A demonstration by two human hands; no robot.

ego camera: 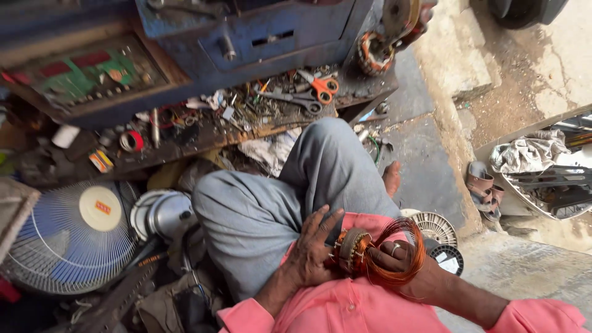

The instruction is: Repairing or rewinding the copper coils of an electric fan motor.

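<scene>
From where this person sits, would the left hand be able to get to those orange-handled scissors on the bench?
Probably not without leaning: the left hand rests on the motor stator in the lap, and the raised knee lies between it and the orange-handled scissors.
</scene>
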